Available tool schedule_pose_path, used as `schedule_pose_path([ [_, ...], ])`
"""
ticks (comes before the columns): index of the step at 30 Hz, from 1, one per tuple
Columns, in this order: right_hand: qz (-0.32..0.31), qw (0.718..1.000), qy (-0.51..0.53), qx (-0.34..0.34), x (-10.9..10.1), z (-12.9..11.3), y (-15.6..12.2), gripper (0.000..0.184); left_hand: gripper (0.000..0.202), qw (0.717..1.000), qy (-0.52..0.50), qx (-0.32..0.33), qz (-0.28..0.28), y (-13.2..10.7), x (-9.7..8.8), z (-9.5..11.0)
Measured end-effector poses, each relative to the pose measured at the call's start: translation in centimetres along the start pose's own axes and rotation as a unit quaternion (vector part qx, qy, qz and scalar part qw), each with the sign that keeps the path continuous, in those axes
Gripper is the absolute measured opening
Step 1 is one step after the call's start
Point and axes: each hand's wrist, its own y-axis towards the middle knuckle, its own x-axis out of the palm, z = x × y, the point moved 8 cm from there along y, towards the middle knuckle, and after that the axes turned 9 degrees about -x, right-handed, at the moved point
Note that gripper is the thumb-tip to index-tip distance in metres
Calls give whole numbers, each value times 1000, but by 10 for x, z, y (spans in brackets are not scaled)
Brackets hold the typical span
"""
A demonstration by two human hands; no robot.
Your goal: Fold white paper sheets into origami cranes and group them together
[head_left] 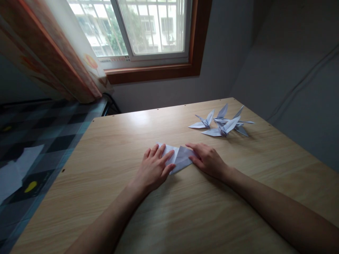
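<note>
A piece of folded white paper (182,157) lies on the wooden table, with creases and a raised flap edge near its middle. My left hand (155,168) rests flat on the left part of the paper, its fingers spread and pressing down. At the right end, my right hand (210,160) holds the paper's edge between thumb and forefinger; its other fingers are curled under and partly hidden. Beyond the right hand stand several folded paper cranes (224,129), grouped close together with their wings pointing outward.
The light wooden tabletop (119,148) reaches toward a window (156,31) with a brown frame. To the left, a dark checked cloth (16,130) covers a surface bearing loose white paper sheets (29,158). A patterned curtain (60,53) hangs at the upper left.
</note>
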Motion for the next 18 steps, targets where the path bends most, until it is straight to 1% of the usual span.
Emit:
schedule_pose_path([
  [3, -34, 999, -27, -26, 7, -4, 1, 27, 53, 1000, -5, -3, 7, -1, 0, 1],
  [7, -40, 996, -52, -66, 7, -9, 3, 22, 55, 1000, -11, 6, 14, -2, -1, 4],
  [10, -43, 994, -59, -87, 7, -13, 4, 22, 54, 999, -13, 50, 0, -3, 1, 12],
  [13, -47, 992, -62, -102, 8, -16, 4, 21, 55, 994, -21, 104, -29, -6, 4, 20],
  [15, -45, 991, -62, -109, 8, -16, 3, 22, 54, 992, -24, 120, -42, -7, 5, 23],
  [18, -38, 991, -57, -119, 6, -15, 2, 21, 49, 991, -27, 126, -42, -7, 4, 23],
])
